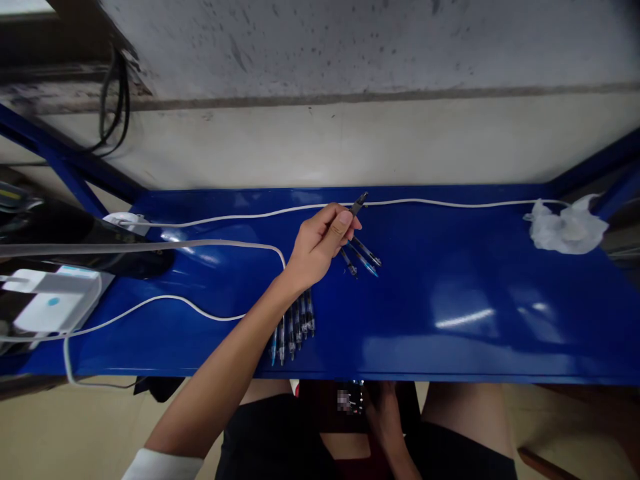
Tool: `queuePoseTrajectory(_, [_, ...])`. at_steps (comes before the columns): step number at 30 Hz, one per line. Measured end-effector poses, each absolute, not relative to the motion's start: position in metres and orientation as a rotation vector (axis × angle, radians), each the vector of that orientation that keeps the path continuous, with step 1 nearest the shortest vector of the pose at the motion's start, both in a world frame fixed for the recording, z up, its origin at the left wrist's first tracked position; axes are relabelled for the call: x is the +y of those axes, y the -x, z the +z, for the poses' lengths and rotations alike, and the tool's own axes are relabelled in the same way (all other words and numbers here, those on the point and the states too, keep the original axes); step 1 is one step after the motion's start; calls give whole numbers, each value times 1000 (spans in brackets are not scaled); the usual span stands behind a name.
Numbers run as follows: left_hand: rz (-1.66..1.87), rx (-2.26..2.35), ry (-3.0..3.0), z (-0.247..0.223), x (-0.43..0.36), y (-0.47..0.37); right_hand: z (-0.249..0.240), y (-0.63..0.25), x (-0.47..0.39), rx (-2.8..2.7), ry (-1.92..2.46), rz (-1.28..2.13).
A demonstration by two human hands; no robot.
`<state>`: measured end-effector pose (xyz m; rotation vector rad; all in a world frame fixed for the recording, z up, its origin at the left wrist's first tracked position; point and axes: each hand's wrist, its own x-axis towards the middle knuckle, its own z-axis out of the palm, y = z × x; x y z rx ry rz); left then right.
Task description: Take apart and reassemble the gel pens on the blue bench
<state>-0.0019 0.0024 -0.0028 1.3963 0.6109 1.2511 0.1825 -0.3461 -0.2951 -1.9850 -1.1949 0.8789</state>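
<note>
Over table [450, 280]: left hand [320, 243] holding one pen [359, 203] (three loose pens [367, 251] nearby).

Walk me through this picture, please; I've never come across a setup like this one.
There is no machine here, just a person's bare hands. The single view comes from a camera worn on the head, looking forward and down. The left hand holds a dark pen above a blue table. Nearby lie a few loose pens; more sit in a row by the forearm. A white cable runs toward a crumpled white bag. The right hand is below the table's edge; its grip is unclear.
</note>
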Motion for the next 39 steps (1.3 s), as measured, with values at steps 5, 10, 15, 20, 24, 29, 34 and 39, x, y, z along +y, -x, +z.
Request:
queuePoseTrajectory(5, [1263,591,-1281,6,3,-3,-267,-183,-334,-1126,2002,985])
queuePoseTrajectory(10, [1238,620,-1096,20,3,0,-194,-192,-316,-1268,1878,1122])
queuePoseTrajectory(15, [1131,538,-1040,27,-1,4,-61,-203,-282,-1631,1531,1404])
queuePoseTrajectory(20, [1099,542,-1051,21,-5,-1,17,-191,-179,-1578,1444,688])
queuePoseTrajectory(24, [1213,642,-988,16,-2,-6,18,-168,-91,-1626,1313,545])
queuePoseTrajectory(29, [1220,663,-988,19,-1,-2,18,-147,-66,-1379,1159,1055])
queuePoseTrajectory(34, [1138,553,-1147,22,-5,2,30,-159,-77,-784,587,2006])
queuePoseTrajectory(39, [1164,648,-1402,36,-7,9,28,-178,-69,-837,659,1862])
